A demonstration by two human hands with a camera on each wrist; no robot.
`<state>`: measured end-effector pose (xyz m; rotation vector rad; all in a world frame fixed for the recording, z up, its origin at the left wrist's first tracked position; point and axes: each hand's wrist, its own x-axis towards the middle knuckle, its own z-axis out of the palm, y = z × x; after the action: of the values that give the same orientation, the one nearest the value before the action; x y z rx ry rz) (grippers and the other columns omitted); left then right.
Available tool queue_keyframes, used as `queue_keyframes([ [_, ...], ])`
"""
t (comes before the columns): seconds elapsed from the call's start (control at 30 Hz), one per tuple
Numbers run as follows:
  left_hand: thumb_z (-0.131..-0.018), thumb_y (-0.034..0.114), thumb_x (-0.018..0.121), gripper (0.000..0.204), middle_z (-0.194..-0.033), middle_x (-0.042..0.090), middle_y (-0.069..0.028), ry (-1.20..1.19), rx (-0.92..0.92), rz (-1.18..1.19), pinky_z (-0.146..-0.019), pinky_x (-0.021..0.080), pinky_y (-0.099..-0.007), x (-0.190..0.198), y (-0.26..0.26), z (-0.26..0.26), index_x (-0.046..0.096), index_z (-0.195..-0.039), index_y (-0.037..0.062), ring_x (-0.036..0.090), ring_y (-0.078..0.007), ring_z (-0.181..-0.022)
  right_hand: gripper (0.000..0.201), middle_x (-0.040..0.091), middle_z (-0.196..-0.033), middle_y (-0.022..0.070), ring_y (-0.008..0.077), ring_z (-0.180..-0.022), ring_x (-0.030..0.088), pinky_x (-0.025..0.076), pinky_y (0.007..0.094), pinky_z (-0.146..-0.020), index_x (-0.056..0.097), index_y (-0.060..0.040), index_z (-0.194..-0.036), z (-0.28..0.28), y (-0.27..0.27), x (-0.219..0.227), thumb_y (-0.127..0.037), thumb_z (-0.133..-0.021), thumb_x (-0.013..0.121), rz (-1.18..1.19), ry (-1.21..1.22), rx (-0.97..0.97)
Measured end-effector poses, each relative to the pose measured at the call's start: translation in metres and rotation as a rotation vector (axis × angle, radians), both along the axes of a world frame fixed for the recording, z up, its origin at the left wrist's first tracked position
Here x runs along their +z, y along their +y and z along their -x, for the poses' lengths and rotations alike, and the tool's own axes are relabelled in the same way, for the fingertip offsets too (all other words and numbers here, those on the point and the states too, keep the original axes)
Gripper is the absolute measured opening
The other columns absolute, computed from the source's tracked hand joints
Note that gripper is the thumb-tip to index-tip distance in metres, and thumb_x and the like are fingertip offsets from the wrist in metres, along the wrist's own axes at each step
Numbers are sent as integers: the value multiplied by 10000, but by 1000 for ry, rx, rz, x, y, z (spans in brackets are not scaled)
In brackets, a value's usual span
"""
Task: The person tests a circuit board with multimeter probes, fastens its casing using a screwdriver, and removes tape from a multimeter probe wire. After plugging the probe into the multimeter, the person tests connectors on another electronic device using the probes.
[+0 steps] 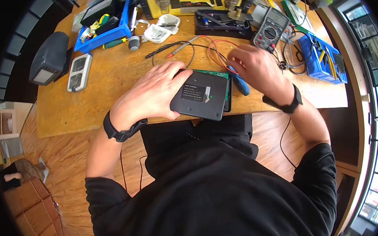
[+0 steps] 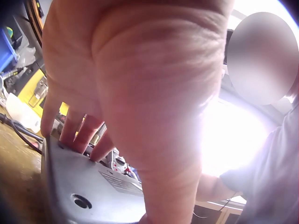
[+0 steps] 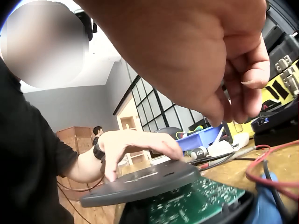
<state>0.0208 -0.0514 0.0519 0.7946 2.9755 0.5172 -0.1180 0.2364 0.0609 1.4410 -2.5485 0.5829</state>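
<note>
- The casing cover (image 1: 200, 97), black and labelled, lay at the middle of the bench's front edge, directly right of the left hand (image 1: 150, 92) and left of and nearer the body than the right hand (image 1: 255, 67).
- The left hand was the nearer: it spanned the cover's left side and gripped it, fingers at the far edge, thumb at the near one.
- The right hand hung apart, fingers loosely curled, with nothing visible in them.
- The cover sat skewed above the green circuit board (image 3: 201, 200), a gap showing in the right wrist view; its outline was too nearly square to tell a long axis.
- A blue handle (image 1: 241, 86) lay just right of the board.
- The wooden bench (image 1: 111, 75) carried a multimeter (image 1: 271, 30) toward its far right corner.
- Beyond the bench's left end stood a brown folding screen (image 1: 33, 212) on wood-look flooring.
</note>
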Motion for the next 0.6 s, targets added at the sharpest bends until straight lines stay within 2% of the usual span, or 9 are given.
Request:
queue_keyframes([
  [0.03,-598,251,960,1012,-1431,519,-164,-4,-15,-3,-1187,449,-504,-4,5,6,524,-1482,23,546,-383,-1357,161,688,-872,131,374,-812,703,560,465,-716,731,-49,-937,-10,14,-4,-203,-974,760,7,-37,-44],
  [0.13,-605,261,959,1008,-1432,513,-165,0,-53,22,-1241,411,-516,-13,17,20,521,-1480,19,540,-380,-1370,214,676,-898,140,379,-817,699,563,467,-721,723,-42,-1034,-38,45,-23,-210,-937,811,-76,-119,-164],
  [0.17,-608,269,964,1012,-1439,517,-165,-10,-32,49,-1257,394,-522,-14,20,23,522,-1483,15,539,-381,-1375,333,672,-950,153,384,-832,699,566,471,-721,684,-41,-1157,-44,52,-30,-215,-915,831,-57,-107,-133],
  [0.2,-611,277,968,1016,-1446,521,-165,-20,-11,77,-1274,377,-527,-15,22,26,522,-1485,12,537,-381,-1380,333,672,-950,153,384,-832,699,566,471,-721,684,-41,-1157,-48,55,-35,-215,-915,831,-50,-114,-137],
  [0.27,-615,294,977,1023,-1455,526,-169,-29,-8,67,-1274,374,-526,-14,21,29,525,-1488,11,534,-383,-1386,383,706,-1073,157,393,-923,718,567,474,-793,665,-55,-1248,-54,57,-41,-189,-925,820,-46,-185,-233],
  [0.3,-619,312,987,1030,-1464,532,-173,-30,1,48,-1275,372,-525,-13,21,30,528,-1490,10,531,-385,-1391,441,697,-1067,149,391,-913,714,573,467,-788,637,-59,-1293,-51,59,-49,-196,-919,827,-55,-178,-236],
  [0.43,-616,373,1006,1049,-1461,560,-177,-17,60,115,-1248,384,-516,-3,35,19,543,-1485,11,531,-387,-1384,433,674,-1046,159,393,-894,706,576,459,-780,642,-46,-1277,-51,54,-51,-199,-917,830,-54,-161,-249],
  [0.6,-600,353,1003,1045,-1451,573,-175,-46,95,108,-1203,406,-500,1,30,13,550,-1475,4,533,-380,-1378,412,617,-1016,194,390,-902,696,596,454,-767,598,-1,-1204,-50,54,-56,-173,-903,820,11,-52,-206],
])
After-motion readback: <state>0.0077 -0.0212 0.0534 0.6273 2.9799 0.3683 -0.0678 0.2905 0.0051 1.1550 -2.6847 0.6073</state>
